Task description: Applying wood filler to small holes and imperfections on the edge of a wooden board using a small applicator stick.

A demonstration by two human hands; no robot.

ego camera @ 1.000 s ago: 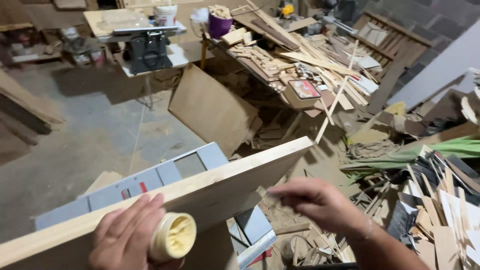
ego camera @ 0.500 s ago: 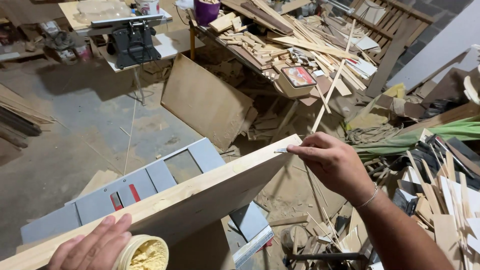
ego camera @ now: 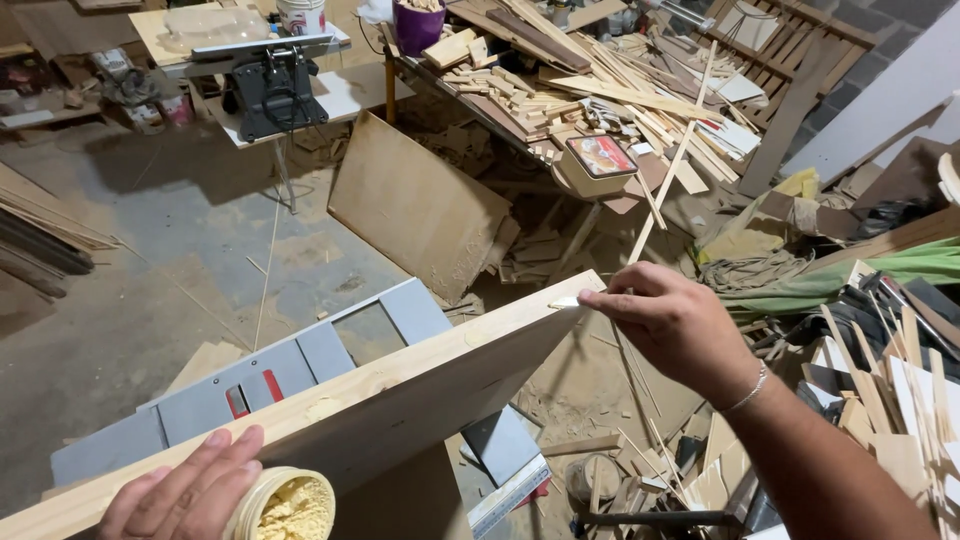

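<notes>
My right hand (ego camera: 672, 325) hasn't budged in the last half second, grip pinched shut on a small pale putty blade (ego camera: 565, 302) at the 1 o'clock end of the long pale wooden board's (ego camera: 400, 385) edge, while my left hand (ego camera: 180, 490) stays wrapped around the open round tub of yellowish wood filler (ego camera: 285, 505) at 7 o'clock.

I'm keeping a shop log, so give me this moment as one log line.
left hand: holds open tub of yellow filler | right hand: presses small blade to board edge | board rests on grey saw table

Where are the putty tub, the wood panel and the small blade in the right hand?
putty tub (ego camera: 288, 508), head view, on the yellow filler inside.
wood panel (ego camera: 400, 372), head view, on its top edge.
small blade (ego camera: 564, 302), head view, on the tip at the panel's corner.
</notes>
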